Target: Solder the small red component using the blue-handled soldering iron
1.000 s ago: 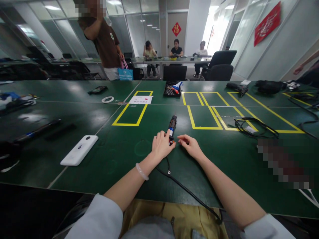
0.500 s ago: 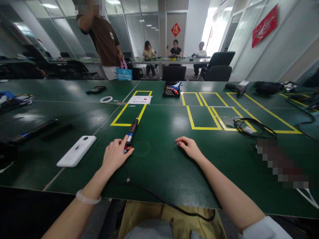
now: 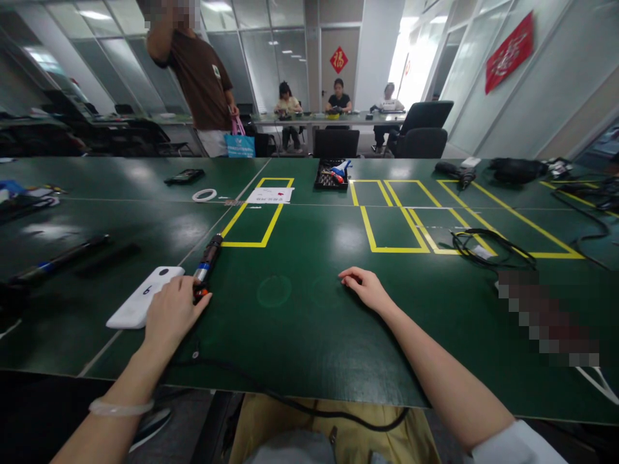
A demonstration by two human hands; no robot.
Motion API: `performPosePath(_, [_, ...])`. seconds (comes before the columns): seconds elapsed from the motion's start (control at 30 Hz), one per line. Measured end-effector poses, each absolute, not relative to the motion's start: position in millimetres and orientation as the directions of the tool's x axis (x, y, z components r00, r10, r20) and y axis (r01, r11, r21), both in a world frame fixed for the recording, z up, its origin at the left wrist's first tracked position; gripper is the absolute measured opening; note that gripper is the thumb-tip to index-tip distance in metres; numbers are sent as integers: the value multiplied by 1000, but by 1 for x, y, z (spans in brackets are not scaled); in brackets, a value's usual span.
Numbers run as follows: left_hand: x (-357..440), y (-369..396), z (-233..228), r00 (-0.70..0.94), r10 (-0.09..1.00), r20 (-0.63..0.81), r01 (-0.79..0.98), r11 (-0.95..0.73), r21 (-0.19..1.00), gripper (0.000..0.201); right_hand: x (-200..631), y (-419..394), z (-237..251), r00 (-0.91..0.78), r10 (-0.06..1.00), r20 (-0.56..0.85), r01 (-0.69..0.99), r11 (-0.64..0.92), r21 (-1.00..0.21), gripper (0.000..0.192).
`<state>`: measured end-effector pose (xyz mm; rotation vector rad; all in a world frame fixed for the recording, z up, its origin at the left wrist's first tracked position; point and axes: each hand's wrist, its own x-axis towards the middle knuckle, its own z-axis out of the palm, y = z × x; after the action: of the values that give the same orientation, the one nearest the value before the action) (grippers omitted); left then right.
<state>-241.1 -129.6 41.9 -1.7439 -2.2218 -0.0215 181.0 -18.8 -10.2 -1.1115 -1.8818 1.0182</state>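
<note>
An electric screwdriver (image 3: 209, 256) with a dark front, a blue band and an orange-red rear lies along the green table. My left hand (image 3: 171, 306) is closed round its rear end, next to a white phone-shaped slab (image 3: 131, 306) marked 6, which the hand partly covers. The screwdriver's tip points away from me, towards a yellow tape rectangle. A black cord (image 3: 271, 390) runs over the table edge and across my lap. My right hand (image 3: 365, 285) rests on the table, holding nothing visible, its fingers loosely bent with a gap at the thumb.
Coiled black cable (image 3: 493, 248) lies to the right. At the back are a black tray of small tools (image 3: 331, 175), a white ring (image 3: 204, 194) and a paper sheet (image 3: 269, 195). Another long tool (image 3: 72, 252) lies left. Several people are beyond the table.
My left hand has shifted left with the electric screwdriver, up against the white slab. The cord has followed. My right hand has stayed in place.
</note>
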Motion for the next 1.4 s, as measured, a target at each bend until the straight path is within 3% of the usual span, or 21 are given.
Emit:
performPosePath(0.17, [-224, -127, 61, -334, 920, 206, 926, 361, -114, 45, 180, -20, -6, -371, 914, 163, 354, 301, -885, 23])
performPosePath(0.23, [-209, -119, 73, -343, 920, 188, 935, 353, -21, 45, 179, -21, -6, -372, 914, 160, 356, 299, -885, 23])
performPosePath(0.3, [-180, -104, 82, -261, 951, 164, 955, 230, 190, 41, 180, -20, -7, -375, 913, 161, 349, 300, -888, 23])
performPosePath(0.33, [-162, -95, 85, -167, 976, 140, 930, 109, 352, 38, 180, -20, -8, -376, 912, 162, 343, 299, -890, 23])
performPosePath(0.43, [-97, -66, 83, 76, 994, 83, 672, -112, 732, 37, 182, -19, -11, -385, 909, 161, 308, 291, -906, 23])
performPosePath(0.5, [-56, -49, 75, 149, 987, 54, 439, -115, 891, 40, 182, -18, -11, -396, 904, 159, 269, 280, -921, 23])
performPosePath(0.57, [-26, -38, 64, 237, 971, -16, 255, -46, 966, 46, 182, -18, -10, -406, 900, 161, 189, 255, -948, 24])
performPosePath(0.73, [2, -34, 37, 373, 922, -107, 69, 88, 994, 59, 178, -21, -7, -485, 857, 173, -88, 149, -985, 36])
performPosePath(1.03, [-4, -32, 16, 281, 930, -236, 44, 234, 971, 34, 177, -18, -17, -407, 895, 182, -77, 165, -983, 30])
performPosePath(1.13, [-5, -31, 13, 299, 934, -193, 105, 168, 980, 30, 177, -19, -16, -408, 893, 192, -41, 192, -981, 31])
performPosePath(1.4, [-4, -34, 15, 294, 948, 125, 253, -203, 946, 19, 179, -16, -18, -388, 906, 167, -14, 175, -984, 27])
